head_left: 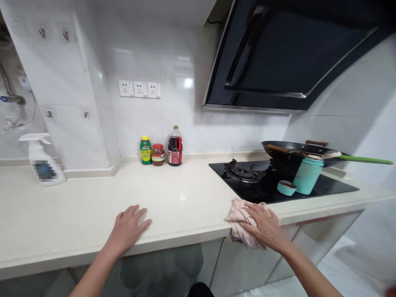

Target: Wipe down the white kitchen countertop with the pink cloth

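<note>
My left hand (130, 227) rests on the white countertop (192, 198) near its front edge, fingers spread and holding nothing. Under my right hand (262, 225) is a crumpled pale pink cloth (243, 216), gripped against the counter edge just in front of the hob. Part of the cloth hangs over the edge, and my fingers lie across its top. On the black glass hob (260, 194), beyond the cloth, a turquoise flask (307, 177) stands beside a small turquoise cup-shaped lid (286, 188).
A wok (291, 148) with a green-handled utensil (365, 159) sits at the hob's back right. Along the wall stand a green bottle (145, 150), a red-lidded jar (157, 154) and a dark sauce bottle (175, 148). A spray bottle (43, 161) is at left; a range hood (287, 57) slopes overhead.
</note>
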{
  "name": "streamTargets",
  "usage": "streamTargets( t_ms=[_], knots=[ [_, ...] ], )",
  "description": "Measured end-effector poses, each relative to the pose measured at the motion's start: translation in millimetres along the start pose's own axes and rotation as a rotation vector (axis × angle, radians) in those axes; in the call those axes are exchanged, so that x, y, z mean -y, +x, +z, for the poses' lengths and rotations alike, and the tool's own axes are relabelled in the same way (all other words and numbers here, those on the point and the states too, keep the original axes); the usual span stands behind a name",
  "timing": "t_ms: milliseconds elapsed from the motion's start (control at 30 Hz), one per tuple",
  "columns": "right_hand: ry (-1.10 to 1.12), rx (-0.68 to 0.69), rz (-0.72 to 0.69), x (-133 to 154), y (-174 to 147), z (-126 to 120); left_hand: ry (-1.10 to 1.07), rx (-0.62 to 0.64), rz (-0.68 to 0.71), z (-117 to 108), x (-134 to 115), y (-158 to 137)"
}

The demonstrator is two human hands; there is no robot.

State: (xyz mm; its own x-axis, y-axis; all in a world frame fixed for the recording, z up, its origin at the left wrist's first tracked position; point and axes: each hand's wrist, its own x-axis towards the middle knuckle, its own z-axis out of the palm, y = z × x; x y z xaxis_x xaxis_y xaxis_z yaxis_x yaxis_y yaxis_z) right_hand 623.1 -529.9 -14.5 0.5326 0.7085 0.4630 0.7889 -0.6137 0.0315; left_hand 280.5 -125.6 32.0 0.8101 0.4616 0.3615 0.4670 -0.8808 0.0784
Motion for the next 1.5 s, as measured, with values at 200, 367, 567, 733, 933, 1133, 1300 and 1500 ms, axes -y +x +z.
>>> streamTargets(
  t_ms=[200,367,567,733,933,1133,1300,1500],
  knots=[
    [-0.239,-0.066,0.066,30.2,-16.5,3.0,0.008,0.041,-0.013,-7.7,-8.0,0.5],
    [-0.167,-0.059,-0.004,103.8,-5.1,-15.0,0.014,0.054,-0.020,-11.3,-14.0,0.6],
    [0.127,0.011,-0.209,229.3,17.0,-20.5,-0.173,0.073,-0.059,-7.6,-8.1,4.9],
    [0.247,-0.146,-0.421,342.5,26.1,-10.2,-0.265,0.083,-0.129,-15.1,-0.9,12.0],
    [0.230,-0.317,-0.589,367.8,31.4,3.2,-0.301,0.042,-0.181,-25.8,-4.5,11.2],
    [0.147,-0.169,-0.447,262.5,18.3,15.1,-0.285,0.013,-0.171,-27.7,-6.1,7.9],
    [0.061,-0.160,-0.232,142.8,-5.6,13.2,-0.291,0.014,-0.165,-24.5,-3.9,8.9],
    [-0.152,-0.149,0.034,16.7,-26.2,5.8,-0.288,-0.010,-0.150,-16.6,-3.8,8.4]
  ],
)
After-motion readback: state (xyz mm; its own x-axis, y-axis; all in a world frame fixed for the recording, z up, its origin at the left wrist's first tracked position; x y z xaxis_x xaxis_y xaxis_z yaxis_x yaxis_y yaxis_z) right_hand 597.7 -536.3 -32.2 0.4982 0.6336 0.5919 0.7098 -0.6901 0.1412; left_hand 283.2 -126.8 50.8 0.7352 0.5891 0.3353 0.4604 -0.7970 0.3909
